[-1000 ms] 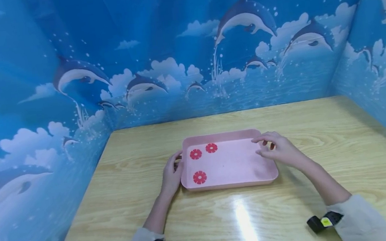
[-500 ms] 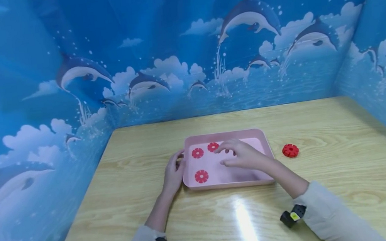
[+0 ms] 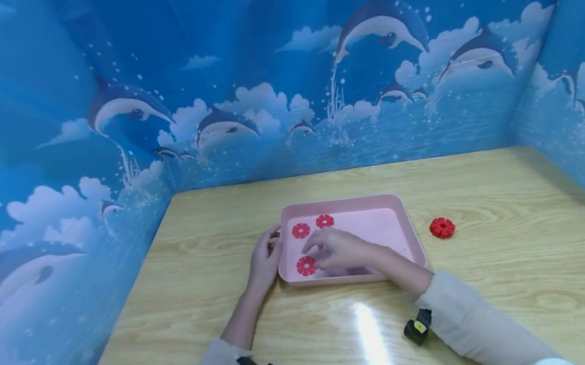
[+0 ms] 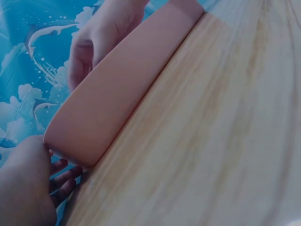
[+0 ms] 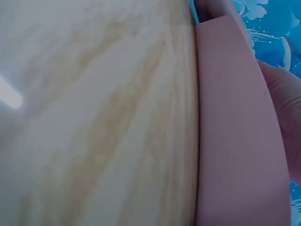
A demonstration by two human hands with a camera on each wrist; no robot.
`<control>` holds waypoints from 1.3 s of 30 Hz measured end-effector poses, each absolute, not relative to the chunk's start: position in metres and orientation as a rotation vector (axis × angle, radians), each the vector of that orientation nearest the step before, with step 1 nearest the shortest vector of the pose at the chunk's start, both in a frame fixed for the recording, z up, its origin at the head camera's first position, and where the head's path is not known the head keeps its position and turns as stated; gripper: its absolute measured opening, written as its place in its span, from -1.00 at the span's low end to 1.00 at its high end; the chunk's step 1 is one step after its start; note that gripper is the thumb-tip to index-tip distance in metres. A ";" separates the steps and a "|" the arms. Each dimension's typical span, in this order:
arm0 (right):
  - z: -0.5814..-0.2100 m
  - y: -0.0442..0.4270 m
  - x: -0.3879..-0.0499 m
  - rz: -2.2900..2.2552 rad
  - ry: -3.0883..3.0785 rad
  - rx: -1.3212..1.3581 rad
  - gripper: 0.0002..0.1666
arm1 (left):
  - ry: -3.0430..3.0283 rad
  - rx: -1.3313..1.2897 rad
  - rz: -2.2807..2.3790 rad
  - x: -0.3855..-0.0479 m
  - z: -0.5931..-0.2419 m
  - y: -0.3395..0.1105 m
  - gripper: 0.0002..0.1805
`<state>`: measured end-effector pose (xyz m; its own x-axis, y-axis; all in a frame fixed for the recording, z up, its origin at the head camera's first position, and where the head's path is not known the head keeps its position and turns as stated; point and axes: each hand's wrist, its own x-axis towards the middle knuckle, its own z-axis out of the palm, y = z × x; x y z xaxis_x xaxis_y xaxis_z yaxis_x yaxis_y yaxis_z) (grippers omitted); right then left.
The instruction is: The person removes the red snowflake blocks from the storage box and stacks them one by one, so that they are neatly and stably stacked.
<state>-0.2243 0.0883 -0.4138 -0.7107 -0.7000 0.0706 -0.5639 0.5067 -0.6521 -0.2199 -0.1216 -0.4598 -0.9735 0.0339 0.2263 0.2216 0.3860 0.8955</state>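
A shallow pink tray sits on the table with three red notched discs in it. Two are near its back left: one disc and another disc. The third disc lies near the front left corner. My right hand is over the tray, its thumb and fingers bent loosely beside that third disc; their tips are partly hidden behind the tray wall in the wrist views. My left hand rests against the tray's left end, its fingers spread loosely by the corner.
A small pile of red discs lies on the wooden table, to the right of the tray. A blue dolphin-print curtain stands behind the table and along both sides.
My right hand has moved left from over the tray's right edge to the front left disc, bringing the red pile into view. My left hand has stayed at the tray's left end.
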 end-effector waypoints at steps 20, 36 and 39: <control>-0.432 0.085 -0.232 -0.835 2.576 -1.191 -0.60 | -2.466 -0.231 -1.618 -0.221 -0.462 -0.122 -0.62; -0.432 0.083 -0.231 -0.790 2.609 -1.220 -0.58 | -2.477 -0.233 -1.622 -0.221 -0.460 -0.122 -0.61; -0.431 0.084 -0.229 -0.803 2.617 -1.205 -0.59 | -2.475 -0.235 -1.621 -0.221 -0.460 -0.122 -0.61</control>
